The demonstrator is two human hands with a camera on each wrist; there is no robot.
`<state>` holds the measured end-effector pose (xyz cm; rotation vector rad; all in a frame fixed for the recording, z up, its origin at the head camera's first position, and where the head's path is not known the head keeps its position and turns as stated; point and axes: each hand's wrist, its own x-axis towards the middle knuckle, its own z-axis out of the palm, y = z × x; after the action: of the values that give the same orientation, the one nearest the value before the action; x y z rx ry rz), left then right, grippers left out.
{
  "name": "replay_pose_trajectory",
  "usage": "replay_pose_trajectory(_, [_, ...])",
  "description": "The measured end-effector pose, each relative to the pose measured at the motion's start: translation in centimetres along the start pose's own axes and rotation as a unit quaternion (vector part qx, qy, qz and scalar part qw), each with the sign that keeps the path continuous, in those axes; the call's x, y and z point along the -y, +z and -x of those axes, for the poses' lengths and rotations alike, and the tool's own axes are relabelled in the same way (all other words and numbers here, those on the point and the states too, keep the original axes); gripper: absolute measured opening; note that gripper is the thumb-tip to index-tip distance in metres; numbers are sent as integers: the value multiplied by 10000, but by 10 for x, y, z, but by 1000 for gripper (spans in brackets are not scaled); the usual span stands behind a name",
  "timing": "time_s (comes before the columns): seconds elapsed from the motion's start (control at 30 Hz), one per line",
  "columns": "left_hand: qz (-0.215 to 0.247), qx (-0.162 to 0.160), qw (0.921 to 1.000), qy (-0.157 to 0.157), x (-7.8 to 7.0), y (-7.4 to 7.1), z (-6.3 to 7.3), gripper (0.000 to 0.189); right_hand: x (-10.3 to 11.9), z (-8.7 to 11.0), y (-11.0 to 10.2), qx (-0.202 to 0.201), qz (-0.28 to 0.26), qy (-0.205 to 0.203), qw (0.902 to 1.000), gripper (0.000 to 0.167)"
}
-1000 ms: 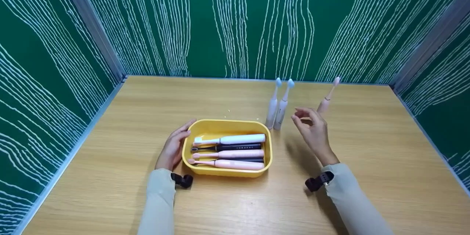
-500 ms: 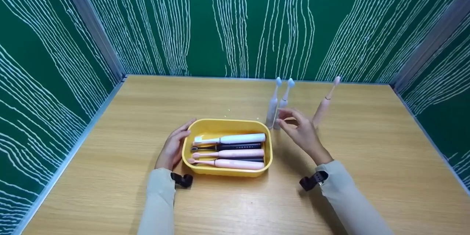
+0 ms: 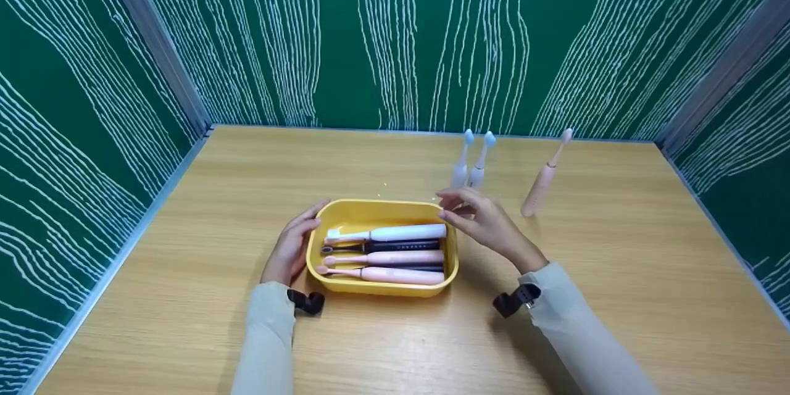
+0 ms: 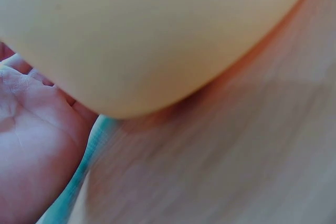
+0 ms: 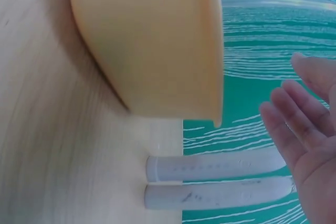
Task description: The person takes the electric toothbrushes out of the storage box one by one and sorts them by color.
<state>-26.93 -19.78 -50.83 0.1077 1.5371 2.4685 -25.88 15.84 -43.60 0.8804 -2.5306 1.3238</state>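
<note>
A yellow bin (image 3: 382, 290) rests on the table with electric toothbrushes lying in it. My left hand (image 3: 290, 253) grips its left end, with the thumb at the rim; in the left wrist view the palm (image 4: 37, 135) lies along the outer wall. Inside are a white toothbrush (image 3: 407, 233), a black toothbrush (image 3: 401, 247) and two pink ones, with a dark handle partly hidden between them. My right hand (image 3: 487, 222) hovers by the bin's right rear corner, holding nothing. Behind it stand two white toothbrushes (image 3: 460, 174) with blue heads, their lower parts hidden in the head view.
One pink toothbrush (image 3: 540, 188) stands upright farther right on the wooden table (image 3: 617, 247). Green panels with white wavy lines (image 3: 419, 43) close off the back and both sides. Tiny white specks lie behind the bin.
My right hand has moved left from beside the pink standing toothbrush, past the front of the two white ones, to the bin's right rear corner. The left hand and bin stay put.
</note>
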Motion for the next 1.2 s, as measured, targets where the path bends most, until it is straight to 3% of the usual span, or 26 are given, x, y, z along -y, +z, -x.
replay_pose_trajectory(0.4, [26, -32, 10000, 8, -1, 1, 0, 51, 20, -15, 3, 1464, 40, 180, 9891, 37])
replay_pose_trajectory(0.7, [54, -15, 10000, -11, -2, 2, 1, 52, 30, -24, 11, 2021, 255, -34, 9790, 35])
replay_pose_trajectory(1.0, [143, 129, 9998, 9, -2, 0, 3, 53, 37, -34, 18, 2794, 445, -182, 9590, 35])
replay_pose_trajectory(1.2, [131, 88, 9999, 15, -2, 0, 2, 53, 41, -37, 24, 3214, 653, 34, 9447, 36])
